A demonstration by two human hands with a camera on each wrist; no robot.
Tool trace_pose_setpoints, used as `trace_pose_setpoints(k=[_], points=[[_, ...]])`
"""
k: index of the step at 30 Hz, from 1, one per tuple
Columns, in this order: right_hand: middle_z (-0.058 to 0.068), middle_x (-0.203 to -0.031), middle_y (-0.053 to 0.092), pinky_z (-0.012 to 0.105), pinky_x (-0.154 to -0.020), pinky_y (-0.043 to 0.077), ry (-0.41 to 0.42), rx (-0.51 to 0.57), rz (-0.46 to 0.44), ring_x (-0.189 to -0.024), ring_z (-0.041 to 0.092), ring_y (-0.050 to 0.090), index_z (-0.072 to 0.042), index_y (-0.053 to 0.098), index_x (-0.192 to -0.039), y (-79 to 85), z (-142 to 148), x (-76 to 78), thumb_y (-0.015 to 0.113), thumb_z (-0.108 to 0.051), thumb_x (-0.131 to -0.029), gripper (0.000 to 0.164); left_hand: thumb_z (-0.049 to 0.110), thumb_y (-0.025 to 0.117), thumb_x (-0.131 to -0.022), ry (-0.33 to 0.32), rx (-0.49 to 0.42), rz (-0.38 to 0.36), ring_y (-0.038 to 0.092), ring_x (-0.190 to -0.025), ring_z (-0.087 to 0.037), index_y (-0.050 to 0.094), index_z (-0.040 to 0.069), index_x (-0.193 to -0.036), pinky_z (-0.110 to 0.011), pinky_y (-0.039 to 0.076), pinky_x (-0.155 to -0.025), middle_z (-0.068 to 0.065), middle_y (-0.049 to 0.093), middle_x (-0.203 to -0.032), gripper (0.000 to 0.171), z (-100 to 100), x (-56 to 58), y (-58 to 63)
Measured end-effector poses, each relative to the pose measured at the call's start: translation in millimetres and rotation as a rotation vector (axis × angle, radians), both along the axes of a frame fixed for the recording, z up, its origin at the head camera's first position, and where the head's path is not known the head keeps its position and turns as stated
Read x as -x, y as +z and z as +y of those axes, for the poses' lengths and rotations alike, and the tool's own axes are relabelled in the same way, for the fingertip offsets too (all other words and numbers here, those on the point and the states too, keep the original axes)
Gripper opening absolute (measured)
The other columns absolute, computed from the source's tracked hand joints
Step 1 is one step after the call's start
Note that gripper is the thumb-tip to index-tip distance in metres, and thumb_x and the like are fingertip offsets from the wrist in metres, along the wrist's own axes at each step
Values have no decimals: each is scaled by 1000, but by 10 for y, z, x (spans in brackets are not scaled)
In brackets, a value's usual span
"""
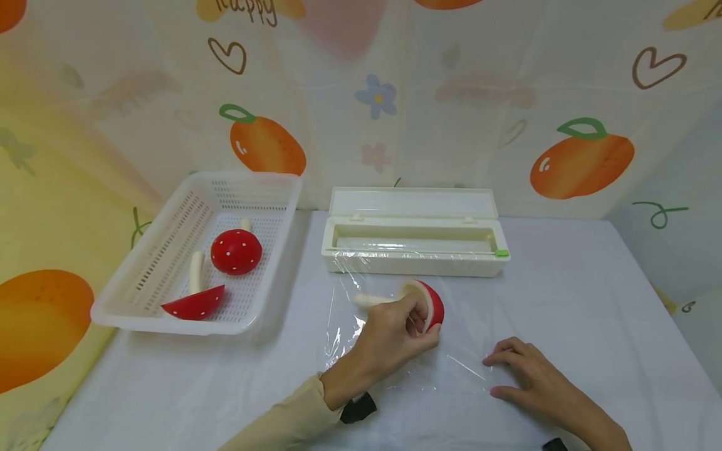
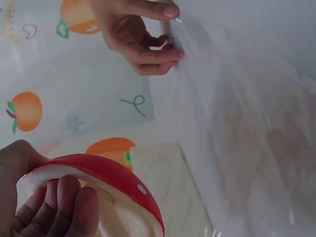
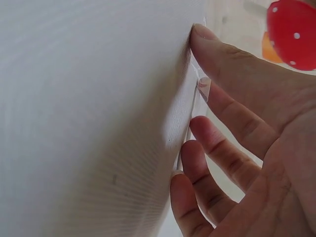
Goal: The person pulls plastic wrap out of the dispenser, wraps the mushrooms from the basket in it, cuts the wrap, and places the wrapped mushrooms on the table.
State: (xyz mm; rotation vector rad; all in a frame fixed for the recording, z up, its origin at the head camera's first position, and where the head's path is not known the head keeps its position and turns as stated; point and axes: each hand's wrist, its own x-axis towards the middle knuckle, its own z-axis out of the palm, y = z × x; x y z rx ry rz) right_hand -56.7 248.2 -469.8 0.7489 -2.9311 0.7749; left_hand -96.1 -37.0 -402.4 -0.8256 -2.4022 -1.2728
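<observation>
Left hand [image 1: 389, 335] is gripping likely light, rigid toy mushroom [image 1: 435, 305], suitably by its cap rim; right hand [image 1: 536, 379], fingers spread, is touching cling film [image 1: 468, 364].

We find the head view evenly and softly lit, with glints streaking the plastic wrap [image 1: 457, 351] and faint shadow beside the plastic basket [image 1: 237, 297] at the left edge of the tabletop [image 1: 575, 282]. Our left-wrist view looks dim and hazy; in the right-wrist view, a soft-edged shadow darkens beside the right hand [image 3: 256, 153].
</observation>
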Motion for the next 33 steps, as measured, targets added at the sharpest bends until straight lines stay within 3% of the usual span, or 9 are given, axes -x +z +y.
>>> trace_pose_setpoints(k=[3,8,18,27,30,33], points=[[-14,-111,55,28,-84,49,-5,-2,-10,-101,5,48,-33,69,-102,9,-4,1,89,-32,-68,40,8,75,-79,9,8,-62,52,-60,-2,52,10,-79,-5,44,-60,3,59,-66,23,38,28,-51],[-13,-110,56,27,-83,48,25,13,56,-100,5,49,-31,69,-103,-3,0,13,90,-29,-66,42,8,74,-82,12,15,-166,52,-62,-1,53,9,-81,-9,46,-60,3,60,-67,21,82,90,-147],[-12,-111,57,14,-87,39,43,35,127,-101,6,49,-29,69,-105,-16,-22,25,91,-24,-64,46,15,74,-87,35,-25,-412,54,-63,2,56,11,-86,-14,48,-59,1,64,-72,19,126,172,-264],[-15,-107,55,29,-82,49,23,-22,76,-97,6,50,-30,70,-104,41,-53,52,91,-26,-66,43,20,73,-89,33,-1,-456,53,-62,2,59,10,-93,-15,46,-59,3,64,-73,17,148,177,-310],[-18,-103,56,27,-81,50,34,-14,25,-95,3,51,-32,69,-101,57,-59,66,90,-24,-68,39,23,74,-89,36,14,-467,54,-63,3,62,10,-97,-15,47,-60,3,66,-74,20,137,167,-319],[-19,-99,58,23,-80,50,95,23,-1,-92,1,53,-31,68,-97,52,-55,87,88,-19,-70,36,26,73,-89,37,24,-475,55,-64,3,63,10,-97,-15,47,-61,3,66,-75,21,114,154,-321]])
